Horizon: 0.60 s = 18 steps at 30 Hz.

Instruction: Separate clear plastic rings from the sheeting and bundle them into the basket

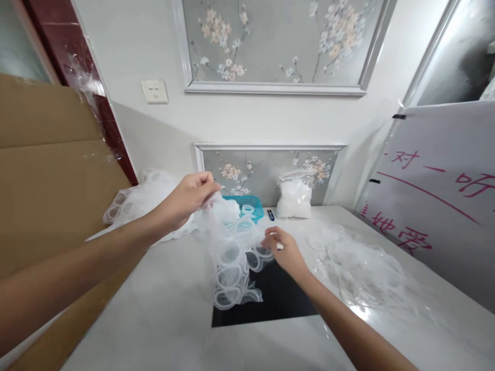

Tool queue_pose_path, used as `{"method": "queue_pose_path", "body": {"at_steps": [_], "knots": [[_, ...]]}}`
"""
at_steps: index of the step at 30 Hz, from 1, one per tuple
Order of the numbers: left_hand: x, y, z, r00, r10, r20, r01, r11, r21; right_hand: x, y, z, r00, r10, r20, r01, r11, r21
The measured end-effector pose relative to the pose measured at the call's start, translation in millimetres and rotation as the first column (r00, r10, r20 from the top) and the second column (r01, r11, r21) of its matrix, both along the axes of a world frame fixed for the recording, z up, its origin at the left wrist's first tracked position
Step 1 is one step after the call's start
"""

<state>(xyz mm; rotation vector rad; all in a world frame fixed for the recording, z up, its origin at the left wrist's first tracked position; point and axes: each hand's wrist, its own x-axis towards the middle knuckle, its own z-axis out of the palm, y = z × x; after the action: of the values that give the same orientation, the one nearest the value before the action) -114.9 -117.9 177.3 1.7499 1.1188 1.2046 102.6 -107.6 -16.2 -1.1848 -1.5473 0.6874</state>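
Note:
A translucent white sheet with rows of round rings (227,252) hangs in front of me, its lower end over a black mat (284,296). My left hand (197,193) is closed in a pinch on the sheet's upper edge and holds it up. Farther right and lower, my right hand (284,247) has its fingers closed on the ringed part at the side. Behind the sheet stands a blue plastic basket (259,208) with white ring pieces in it, partly hidden. Small dark blue thread snips (270,214) lie beside the basket.
A zip bag of white material (294,198) stands against the wall. Clear, cut-looking sheet scraps (359,268) are heaped on the white table (154,319) at right. More ringed sheets (145,196) pile up at left, near a cardboard panel (50,180). A white board with red writing (436,190) borders the right.

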Motion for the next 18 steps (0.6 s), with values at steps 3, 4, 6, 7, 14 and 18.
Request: {"method": "queue_pose_path", "body": {"at_steps": [3,4,6,7,14,18], "knots": [[-14.3,17.0,2.3,0.995,0.02,0.093,-0.025,0.998,0.052,28.1,22.3,12.3,0.98,-0.076,-0.182,0.083,0.996,0.034],[-20.0,24.7,2.6,0.994,0.01,0.107,-0.018,0.998,0.068,38.5,29.4,19.0,0.974,-0.117,-0.195,0.131,0.99,0.061],[-31.7,43.4,1.5,0.993,-0.006,0.121,-0.002,0.998,0.069,58.4,43.8,35.7,0.97,-0.2,-0.14,0.219,0.965,0.143],[-36.9,54.1,0.0,0.991,0.002,0.131,-0.009,0.999,0.051,67.1,51.4,45.3,0.967,-0.243,-0.081,0.255,0.949,0.187],[-47.6,121.5,-11.7,0.986,0.015,0.164,-0.019,1.0,0.019,95.3,98.0,119.0,0.885,-0.455,0.099,0.382,0.832,0.403],[-47.4,121.7,-21.6,0.997,-0.035,0.061,0.03,0.996,0.086,106.4,89.2,131.0,0.94,-0.34,0.01,0.297,0.834,0.466]]}}
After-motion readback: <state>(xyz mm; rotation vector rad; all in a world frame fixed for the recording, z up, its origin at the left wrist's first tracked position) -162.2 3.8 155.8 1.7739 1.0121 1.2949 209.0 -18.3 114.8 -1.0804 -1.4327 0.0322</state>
